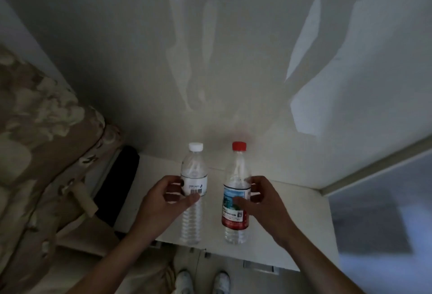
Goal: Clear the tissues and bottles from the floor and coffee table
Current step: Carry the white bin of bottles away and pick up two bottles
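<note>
I am holding two bottles upright over the white surface (pixel 275 202) by the wall. My left hand (pixel 161 200) is curling round the white-cap bottle (pixel 194 190) and my right hand (pixel 261 200) round the red-cap bottle (pixel 236 195) — each grip is closed on its own bottle. The plastic looks thin and slippery. If I am squeezing too softly, one could be slipping down and falling by my shoes (pixel 203 281) — or tipping over.

Dim, greyish indoor light. Pale daylight patches and streaky reflections on the wall (pixel 233 48), brightest upper right. Soft shadows toward the left. Wide-angle bending at edges; right side and patterned fabric (pixel 35 141) motion-blurred, overall soft focus.
</note>
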